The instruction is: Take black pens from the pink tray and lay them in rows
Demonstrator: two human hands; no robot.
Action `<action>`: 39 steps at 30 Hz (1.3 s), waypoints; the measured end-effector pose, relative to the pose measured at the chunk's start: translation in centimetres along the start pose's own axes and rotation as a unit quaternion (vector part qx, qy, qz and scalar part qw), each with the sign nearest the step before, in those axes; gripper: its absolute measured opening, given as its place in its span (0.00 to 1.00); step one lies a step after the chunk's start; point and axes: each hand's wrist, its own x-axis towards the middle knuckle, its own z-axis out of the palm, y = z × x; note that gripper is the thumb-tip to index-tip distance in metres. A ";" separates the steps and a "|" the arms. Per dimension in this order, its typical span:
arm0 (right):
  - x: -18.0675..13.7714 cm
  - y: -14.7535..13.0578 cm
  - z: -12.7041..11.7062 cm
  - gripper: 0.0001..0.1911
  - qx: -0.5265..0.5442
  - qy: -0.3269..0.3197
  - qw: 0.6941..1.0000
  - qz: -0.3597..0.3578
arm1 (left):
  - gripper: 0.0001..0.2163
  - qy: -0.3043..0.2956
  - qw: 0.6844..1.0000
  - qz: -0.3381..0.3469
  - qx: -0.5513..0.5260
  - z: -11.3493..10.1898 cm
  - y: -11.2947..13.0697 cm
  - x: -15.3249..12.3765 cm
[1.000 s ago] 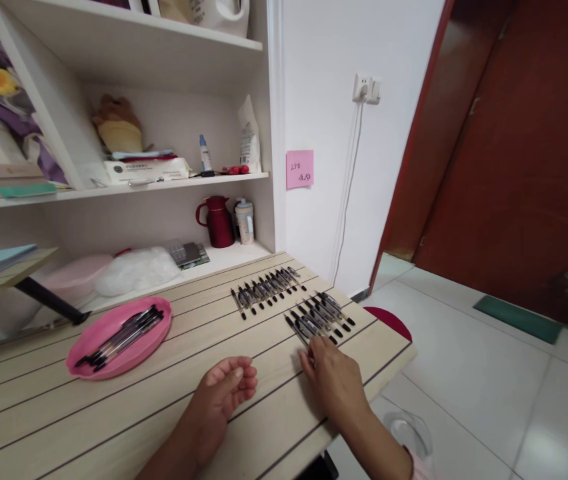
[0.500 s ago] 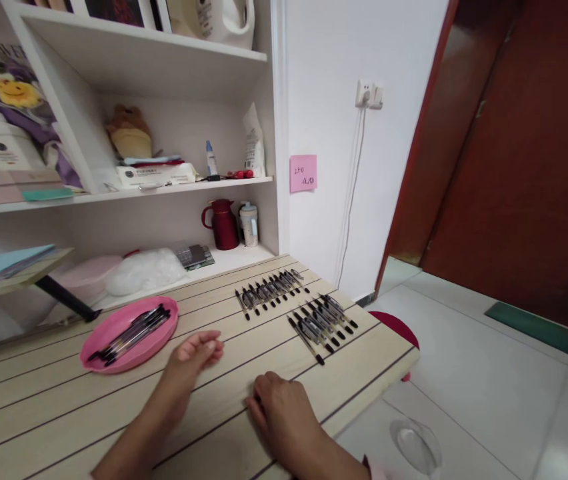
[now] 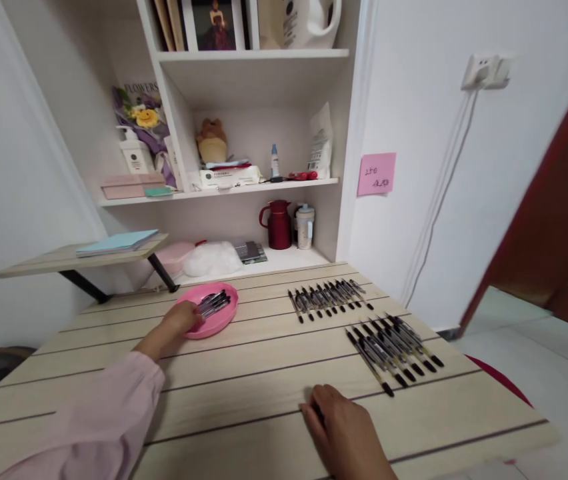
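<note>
My left hand (image 3: 180, 320) reaches into a pink dish (image 3: 221, 322) on the wooden table (image 3: 244, 380) and touches the black pens (image 3: 213, 303) lying in it; its fingertips are hidden behind the rim. My right hand (image 3: 340, 427) rests on the table near the front edge, fingers curled down, with nothing visible in it. Two rows of black pens are laid out side by side: a far row (image 3: 328, 297) and a near row (image 3: 393, 347) to the right of my right hand.
White shelves behind the table hold a red jug (image 3: 279, 225), a tumbler (image 3: 305, 226), a white bag (image 3: 213, 258) and boxes. A small side shelf (image 3: 81, 257) sticks out at the left. A pink sticky note (image 3: 376, 174) hangs on the wall; a red door stands at right.
My left hand moved away from me to the pink dish and onto the pens. My right hand drew back from the near row. The view swung left.
</note>
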 end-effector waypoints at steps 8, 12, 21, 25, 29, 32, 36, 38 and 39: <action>0.0 0.4 0.3 0.08 0.003 0.017 1.000 -0.014 | 0.04 0.026 0.997 0.021 0.070 1.4 1.7 1.4; 0.1 0.2 0.0 0.08 -0.004 0.009 1.000 -0.003 | 0.05 0.022 0.998 0.017 0.059 1.4 1.8 1.1; 0.0 -0.4 -1.0 0.08 0.061 -0.013 0.997 0.038 | 0.08 0.044 0.993 0.060 -0.091 -0.8 4.6 -2.0; 1.4 -0.1 -1.5 0.12 0.248 -0.009 0.964 0.099 | 0.09 -0.027 0.970 0.098 -0.222 2.2 8.7 -7.3; 5.4 -0.2 -1.9 0.16 0.535 0.003 0.825 0.184 | 0.11 -0.223 0.814 0.044 -0.534 7.9 12.3 -13.3; 8.3 -0.6 -1.4 0.18 0.589 0.063 0.776 0.218 | 0.14 -0.212 0.770 -0.004 -0.602 11.2 13.4 -15.3; 9.7 -1.1 0.2 0.22 0.636 0.079 0.732 0.232 | 0.13 -0.190 0.754 -0.038 -0.628 12.5 13.3 -15.1; 9.6 -1.2 0.9 0.22 0.666 0.069 0.702 0.243 | 0.12 -0.207 0.751 -0.040 -0.626 12.3 13.1 -14.9; 9.5 -1.2 1.1 0.22 0.680 0.063 0.687 0.247 | 0.12 -0.215 0.750 -0.040 -0.625 12.2 13.0 -14.8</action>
